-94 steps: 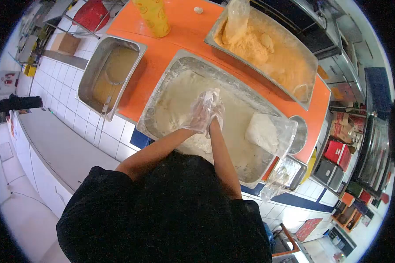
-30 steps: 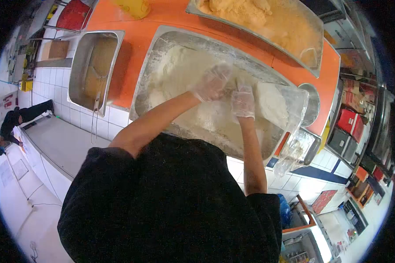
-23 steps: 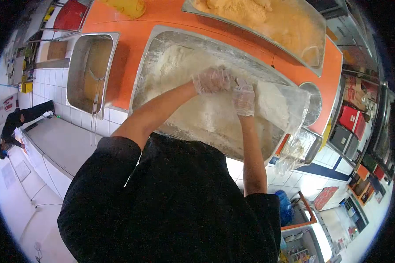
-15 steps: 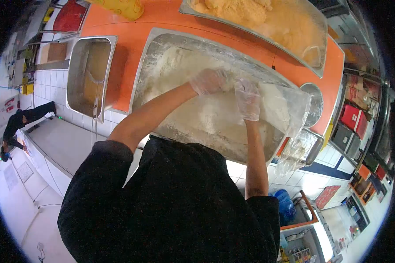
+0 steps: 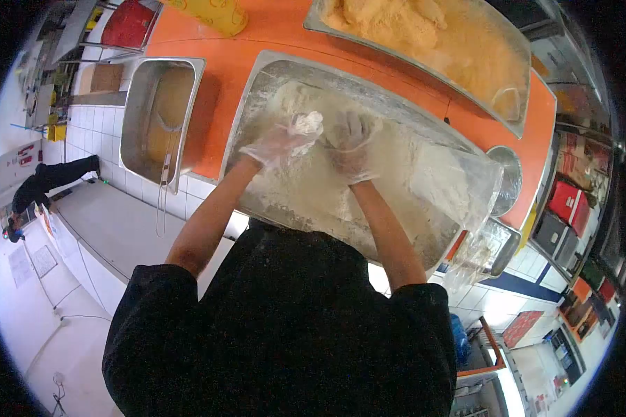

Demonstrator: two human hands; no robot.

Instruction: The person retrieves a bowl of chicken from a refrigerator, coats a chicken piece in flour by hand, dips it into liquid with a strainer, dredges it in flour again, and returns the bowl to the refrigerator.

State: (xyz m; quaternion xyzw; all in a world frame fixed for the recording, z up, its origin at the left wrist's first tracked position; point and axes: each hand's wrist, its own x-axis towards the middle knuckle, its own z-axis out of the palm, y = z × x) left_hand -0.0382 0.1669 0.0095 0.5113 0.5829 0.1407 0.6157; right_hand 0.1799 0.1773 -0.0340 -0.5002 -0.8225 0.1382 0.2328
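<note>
A large steel pan [image 5: 252,90] in front of me holds pale flour [image 5: 424,163]. My left hand [image 5: 275,144], in a clear plastic glove, is at the pan's left side with a flour-coated lump [image 5: 307,124] at its fingers; what is under the coating is hidden. Near the middle of the pan my right hand [image 5: 352,149], gloved the same way, lies low at the flour with its fingers spread. Nothing shows in its grip. A clear plastic bag [image 5: 490,182] hangs over the pan's right end.
To the left stands a deep steel tub [image 5: 127,115] with yellowish liquid and a wire-handled strainer [image 5: 167,158]. Behind is a tray of orange coating [image 5: 476,52] on the orange counter [image 5: 278,35]. A round metal bowl [image 5: 508,167] sits right. Another person [image 5: 45,184] is far left.
My hands have moved apart from near each other and shifted left. The white floured lump now shows at my left hand, and the right hand's fingers have spread.
</note>
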